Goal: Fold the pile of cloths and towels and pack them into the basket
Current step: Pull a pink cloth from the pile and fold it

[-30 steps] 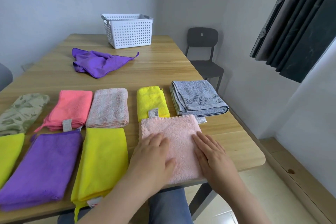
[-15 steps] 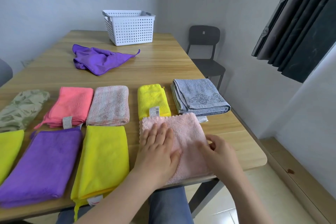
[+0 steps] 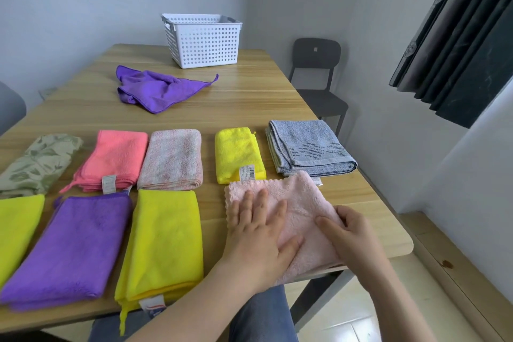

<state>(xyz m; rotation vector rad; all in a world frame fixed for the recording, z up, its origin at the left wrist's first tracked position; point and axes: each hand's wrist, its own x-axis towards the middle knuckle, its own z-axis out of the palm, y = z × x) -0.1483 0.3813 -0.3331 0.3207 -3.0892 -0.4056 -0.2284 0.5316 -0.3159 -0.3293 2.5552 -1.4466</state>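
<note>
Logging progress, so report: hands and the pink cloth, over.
Left hand flat on pale pink cloth. Right hand pinching its right edge, mid-fold. Crumpled purple cloth lies unfolded before the white basket.

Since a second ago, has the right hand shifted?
Yes: the right hand slid right, toward the edge of the table, and now grips the pink cloth there.
</note>
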